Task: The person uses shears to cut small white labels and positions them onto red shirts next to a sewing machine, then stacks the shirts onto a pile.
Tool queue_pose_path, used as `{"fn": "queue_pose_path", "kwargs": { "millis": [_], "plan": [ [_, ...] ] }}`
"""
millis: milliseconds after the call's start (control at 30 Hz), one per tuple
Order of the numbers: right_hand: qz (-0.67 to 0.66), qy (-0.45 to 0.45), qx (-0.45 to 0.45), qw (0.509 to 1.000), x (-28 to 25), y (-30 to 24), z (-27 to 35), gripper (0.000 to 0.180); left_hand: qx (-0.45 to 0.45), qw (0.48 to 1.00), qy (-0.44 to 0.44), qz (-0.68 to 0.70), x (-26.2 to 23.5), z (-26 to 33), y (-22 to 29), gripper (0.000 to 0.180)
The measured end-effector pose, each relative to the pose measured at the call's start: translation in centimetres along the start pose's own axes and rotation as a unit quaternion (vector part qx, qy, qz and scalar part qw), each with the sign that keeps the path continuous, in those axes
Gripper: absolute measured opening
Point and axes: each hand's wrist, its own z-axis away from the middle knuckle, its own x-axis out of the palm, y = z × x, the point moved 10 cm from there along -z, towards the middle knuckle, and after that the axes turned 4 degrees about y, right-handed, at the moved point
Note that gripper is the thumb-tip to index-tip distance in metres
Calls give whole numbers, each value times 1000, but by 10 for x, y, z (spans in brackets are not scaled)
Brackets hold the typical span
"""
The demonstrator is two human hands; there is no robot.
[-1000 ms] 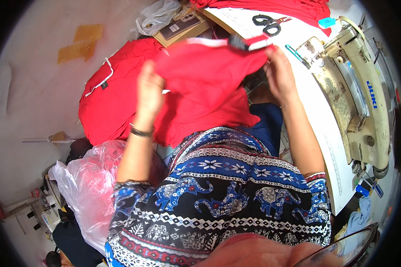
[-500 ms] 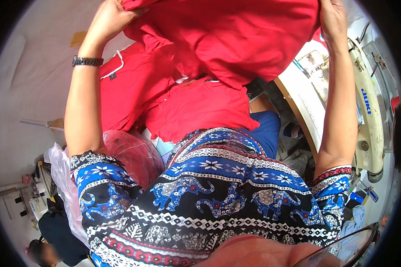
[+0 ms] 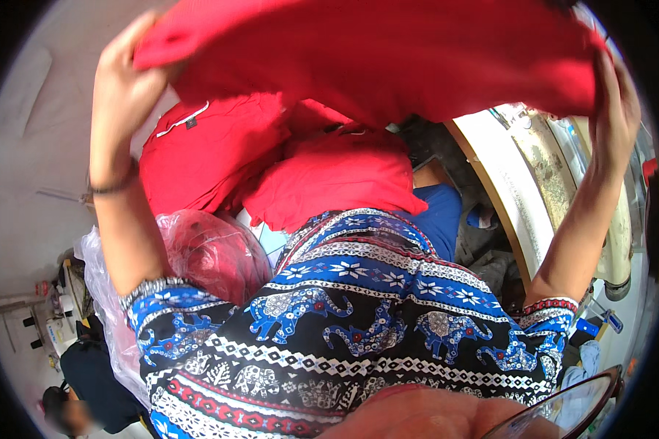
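Note:
A red garment (image 3: 388,55) is stretched wide across the top of the view, lifted close to the camera. My left hand (image 3: 128,69) grips its left edge, fingers closed on the cloth. My right hand (image 3: 615,95) grips its right edge. Both forearms reach up from a blue patterned top. Below the lifted piece, a pile of red garments (image 3: 220,157) lies to my left, and another red piece (image 3: 337,179) rests on my lap.
A sewing machine (image 3: 564,168) on a white table (image 3: 498,183) stands at the right. A clear plastic bag with red fabric (image 3: 205,252) sits at my lower left. Small bottles and clutter (image 3: 51,307) lie on the floor at far left.
Both hands have raised the red garment from lap height up toward the camera and spread it wide. It now hides the scissors and table top seen before.

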Motion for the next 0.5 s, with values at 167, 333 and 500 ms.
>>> {"fn": "queue_pose_path", "kwargs": {
  "millis": [167, 333, 500],
  "plan": [
    [-48, -216, 24, 975, 21, -26, 95, 24, -60, 939, -322, 106, 14, 92, 33, 39],
    [173, -308, 126, 927, 92, 34, 136, 14, -146, 923, -349, 66, 57, 128, -9, 42],
    [320, -293, -7, 901, 149, 96, 181, 50, -140, 821, -423, -357, 150, 193, -87, 80]
  ]
}}
